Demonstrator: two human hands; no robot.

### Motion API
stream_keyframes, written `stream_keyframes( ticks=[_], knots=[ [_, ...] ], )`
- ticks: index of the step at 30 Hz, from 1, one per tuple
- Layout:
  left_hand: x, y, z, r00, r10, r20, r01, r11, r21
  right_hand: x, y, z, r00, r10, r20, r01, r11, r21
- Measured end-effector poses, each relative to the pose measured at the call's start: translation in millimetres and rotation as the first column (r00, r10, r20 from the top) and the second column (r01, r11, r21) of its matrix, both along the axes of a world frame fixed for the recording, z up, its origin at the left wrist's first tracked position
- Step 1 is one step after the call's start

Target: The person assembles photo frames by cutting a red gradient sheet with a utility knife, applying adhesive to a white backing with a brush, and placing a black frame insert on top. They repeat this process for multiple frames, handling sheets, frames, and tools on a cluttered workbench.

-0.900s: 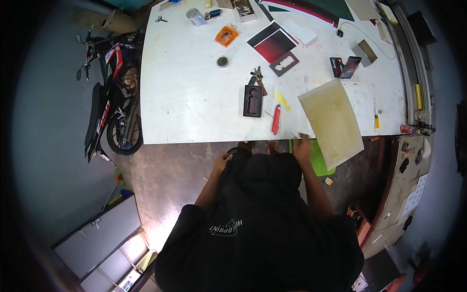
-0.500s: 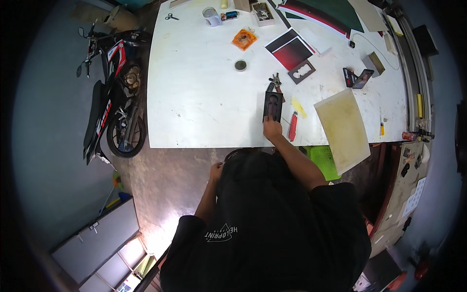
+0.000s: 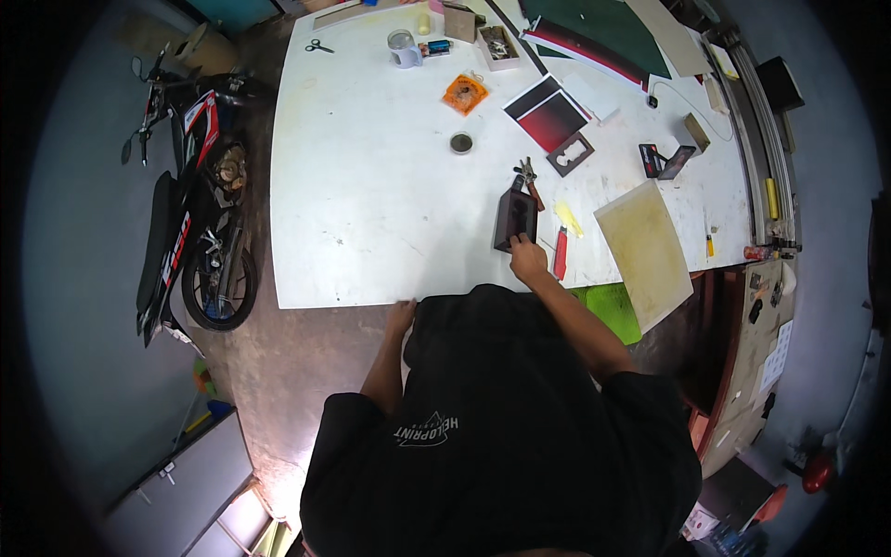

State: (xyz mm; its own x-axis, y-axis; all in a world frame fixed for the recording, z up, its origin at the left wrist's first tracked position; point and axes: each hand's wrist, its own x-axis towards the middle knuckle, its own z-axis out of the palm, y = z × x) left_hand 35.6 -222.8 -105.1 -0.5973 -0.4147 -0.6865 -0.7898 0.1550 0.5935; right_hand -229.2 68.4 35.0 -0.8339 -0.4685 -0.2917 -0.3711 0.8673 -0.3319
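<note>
My right hand (image 3: 527,260) grips the near end of a small dark open box (image 3: 516,219), thumb and fingers closed on its rim. The box looks tilted, with one side wall showing and a dark recessed insert inside. Just beyond it lie pliers (image 3: 531,184) with reddish handles. To its right are a red utility knife (image 3: 561,252) and a yellow scrap (image 3: 569,219). A dark card frame with a shaped cutout (image 3: 570,154) lies farther up the table. At the table's front edge rests my left hand (image 3: 403,316), its fingers too small and partly hidden to read.
A yellowish sheet (image 3: 644,232) overhangs the front edge at right, beside a green mat (image 3: 613,311). Farther back lie a round tin (image 3: 461,143), an orange packet (image 3: 465,94), a clear jar (image 3: 404,48) and scissors (image 3: 319,46). A motorcycle (image 3: 200,186) stands left of the table.
The box has tipped in my right hand, so its side wall shows now. My left hand has come forward to the table's edge. My view has shifted slightly.
</note>
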Motion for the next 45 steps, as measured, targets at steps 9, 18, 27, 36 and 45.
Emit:
stream_keyframes(
  ticks=[9,18,27,36,45],
  knots=[
    [-148,51,106,0.970,0.210,-0.119,-0.118,0.843,0.525,18,-35,79,0.983,0.181,-0.001,-0.179,0.968,-0.176],
    [-191,61,193,0.793,0.603,-0.088,-0.008,0.155,0.988,42,-78,122,0.917,0.379,-0.127,-0.399,0.886,-0.238],
    [-198,71,187,0.712,0.683,-0.160,-0.030,0.258,0.966,39,-74,121,0.945,0.308,-0.107,-0.326,0.897,-0.299],
    [-206,74,193,0.738,0.652,-0.177,0.008,0.254,0.967,30,-74,125,0.957,0.290,-0.016,-0.280,0.905,-0.319],
    [-211,74,168,0.795,0.587,-0.156,0.022,0.228,0.973,29,-69,107,0.968,0.248,0.024,-0.227,0.917,-0.329]
  ],
)
